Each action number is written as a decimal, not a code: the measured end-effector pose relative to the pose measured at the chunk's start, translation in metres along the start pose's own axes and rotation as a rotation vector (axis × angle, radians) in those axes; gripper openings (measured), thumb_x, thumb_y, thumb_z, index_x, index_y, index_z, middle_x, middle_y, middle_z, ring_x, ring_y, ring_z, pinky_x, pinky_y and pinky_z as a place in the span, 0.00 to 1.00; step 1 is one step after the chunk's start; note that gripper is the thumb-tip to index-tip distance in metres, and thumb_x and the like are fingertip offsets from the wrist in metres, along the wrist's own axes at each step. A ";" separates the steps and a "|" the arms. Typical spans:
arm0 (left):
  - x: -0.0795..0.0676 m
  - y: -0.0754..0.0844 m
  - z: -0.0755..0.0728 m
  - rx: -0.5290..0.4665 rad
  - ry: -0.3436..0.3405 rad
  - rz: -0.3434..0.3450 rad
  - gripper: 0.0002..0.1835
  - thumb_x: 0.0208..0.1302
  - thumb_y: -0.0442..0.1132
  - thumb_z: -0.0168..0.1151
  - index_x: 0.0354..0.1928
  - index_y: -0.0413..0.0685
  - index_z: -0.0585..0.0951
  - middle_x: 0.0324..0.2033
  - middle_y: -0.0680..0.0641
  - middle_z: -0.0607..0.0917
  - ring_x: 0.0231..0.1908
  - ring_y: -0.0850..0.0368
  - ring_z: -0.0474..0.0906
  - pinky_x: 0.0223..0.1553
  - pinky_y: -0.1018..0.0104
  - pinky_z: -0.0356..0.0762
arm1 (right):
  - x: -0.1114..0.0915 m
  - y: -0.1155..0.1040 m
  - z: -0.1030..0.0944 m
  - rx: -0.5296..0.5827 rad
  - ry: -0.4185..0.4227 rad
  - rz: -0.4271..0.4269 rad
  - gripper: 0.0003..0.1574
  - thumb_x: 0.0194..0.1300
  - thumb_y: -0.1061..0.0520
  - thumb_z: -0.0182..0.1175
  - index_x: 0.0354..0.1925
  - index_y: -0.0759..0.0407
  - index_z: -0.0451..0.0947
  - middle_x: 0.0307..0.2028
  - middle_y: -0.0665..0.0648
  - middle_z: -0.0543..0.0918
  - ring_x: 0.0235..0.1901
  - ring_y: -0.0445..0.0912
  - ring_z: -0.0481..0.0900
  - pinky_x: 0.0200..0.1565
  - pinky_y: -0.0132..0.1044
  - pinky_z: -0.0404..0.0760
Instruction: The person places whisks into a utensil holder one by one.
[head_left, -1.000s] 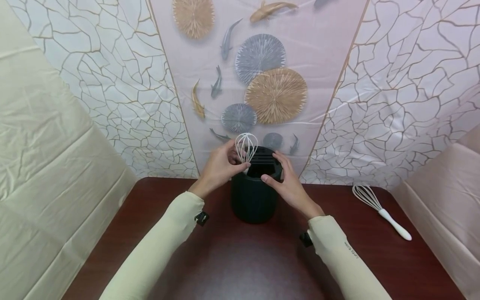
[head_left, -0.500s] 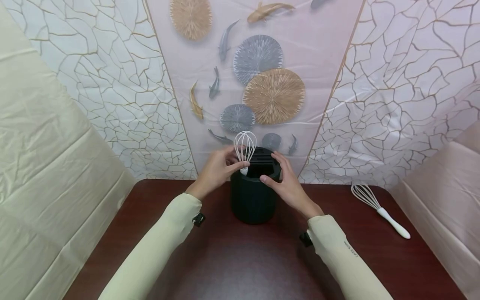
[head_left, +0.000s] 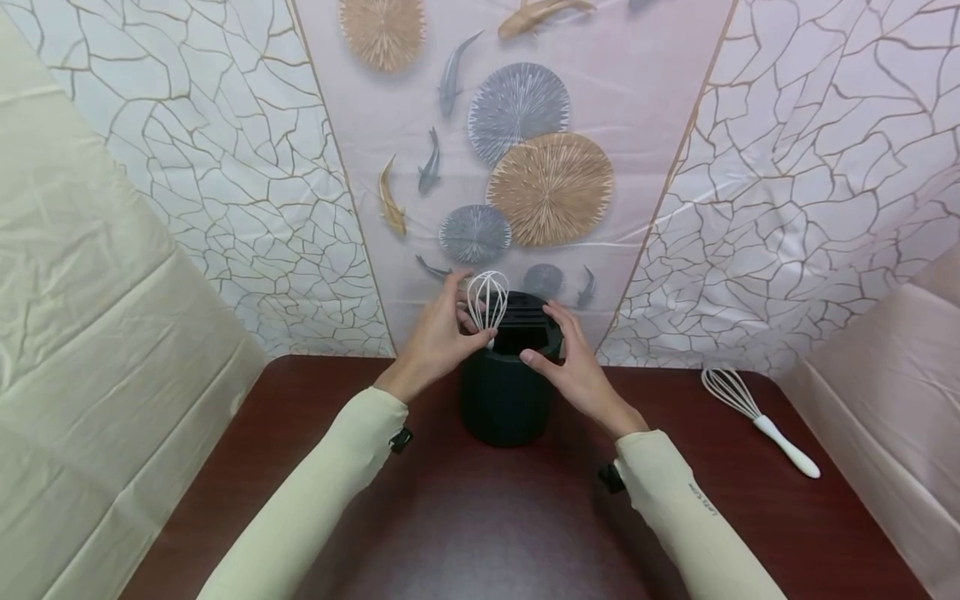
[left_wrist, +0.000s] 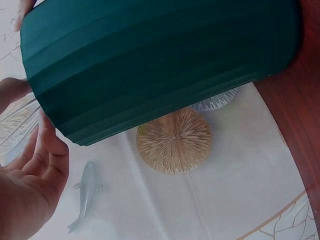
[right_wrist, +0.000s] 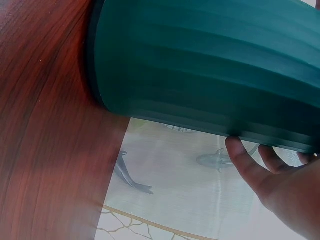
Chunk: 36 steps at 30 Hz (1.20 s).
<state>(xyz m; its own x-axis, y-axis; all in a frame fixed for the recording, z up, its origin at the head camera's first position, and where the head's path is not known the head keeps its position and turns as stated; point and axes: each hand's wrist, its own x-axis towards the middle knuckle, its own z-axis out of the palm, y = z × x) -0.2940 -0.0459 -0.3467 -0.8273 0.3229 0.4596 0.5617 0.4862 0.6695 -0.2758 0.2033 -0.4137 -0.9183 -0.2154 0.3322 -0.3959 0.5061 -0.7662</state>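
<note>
L hand point(head_left: 441, 335) fingers pinching white wire balloon whisk point(head_left: 487, 303), loops up, at L rim of dk green ribbed cylindrical holder point(head_left: 504, 402) w/ slotted top, on red-brown wood bench point(head_left: 487, 517); R hand point(head_left: 579, 375) fingers unclenched, spread vs. holder's R side.

Soft, even light fills the head view, with a pale sheen on the desk point(head_left: 487, 537) and faint shadows beside the sleeves point(head_left: 315, 492). The pot point(head_left: 504, 402) looks nearly black there. Both wrist views are hazy; in the right one, the cloth point(right_wrist: 220, 192) washes out low down.
</note>
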 end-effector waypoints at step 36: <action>-0.014 -0.001 -0.001 0.329 -0.083 0.138 0.40 0.66 0.60 0.73 0.76 0.55 0.73 0.61 0.48 0.83 0.47 0.57 0.84 0.50 0.53 0.84 | 0.000 -0.002 0.000 -0.021 0.000 -0.007 0.55 0.73 0.38 0.66 0.84 0.49 0.50 0.84 0.53 0.46 0.82 0.57 0.48 0.74 0.68 0.57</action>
<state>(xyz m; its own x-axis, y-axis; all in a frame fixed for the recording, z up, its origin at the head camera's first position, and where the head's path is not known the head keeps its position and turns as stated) -0.2827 -0.0519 -0.3530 -0.7493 0.4616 0.4748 0.6467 0.6644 0.3746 -0.2747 0.2023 -0.4117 -0.9156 -0.2189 0.3372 -0.4019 0.5223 -0.7522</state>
